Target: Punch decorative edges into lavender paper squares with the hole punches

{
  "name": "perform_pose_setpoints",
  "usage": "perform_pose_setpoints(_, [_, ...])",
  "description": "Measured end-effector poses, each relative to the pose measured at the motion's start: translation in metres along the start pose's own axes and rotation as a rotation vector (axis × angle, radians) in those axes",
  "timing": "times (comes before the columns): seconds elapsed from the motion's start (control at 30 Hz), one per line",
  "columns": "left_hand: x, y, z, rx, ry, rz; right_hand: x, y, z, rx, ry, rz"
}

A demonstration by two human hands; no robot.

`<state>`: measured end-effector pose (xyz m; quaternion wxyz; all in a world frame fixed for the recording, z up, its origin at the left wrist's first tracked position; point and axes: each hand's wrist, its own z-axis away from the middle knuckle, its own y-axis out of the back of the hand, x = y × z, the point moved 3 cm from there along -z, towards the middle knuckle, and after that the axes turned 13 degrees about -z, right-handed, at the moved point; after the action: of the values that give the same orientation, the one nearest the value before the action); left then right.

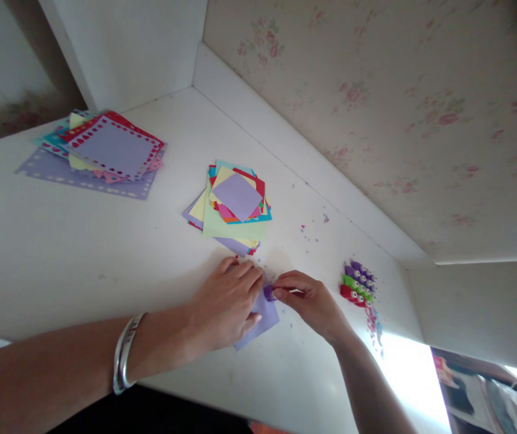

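Observation:
A sheet of light purple paper [265, 316] lies on the white table, partly covered by my left hand [229, 301]. That hand rests flat on the sheet with its fingers stretched out, and a silver bangle [125, 352] circles the wrist. At the paper's right edge, my right hand [306, 295] pinches a small purple paper punch [269, 293] between thumb and fingers. The punch touches the sheet, but its slot is hidden from me.
Just beyond my hands is a stack of plain coloured paper [238, 196]. Farther left lies a pile of paper with punched borders [114, 147]. Several purple, green and red punches [358, 283] stand at the right, beside paper bits [375, 325]. A wall [353, 120] rises behind.

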<state>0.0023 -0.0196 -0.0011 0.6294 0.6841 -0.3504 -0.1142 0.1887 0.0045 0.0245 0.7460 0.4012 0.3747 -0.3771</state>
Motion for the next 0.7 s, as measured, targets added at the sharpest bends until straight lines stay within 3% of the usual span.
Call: perform_pose_setpoints(0.7, [0.0006, 0.0006, -0.0005, -0.006, 0.008, 0.004, -0.0005, -0.0058, -0.0014, 0.041, -0.011, 0.049])
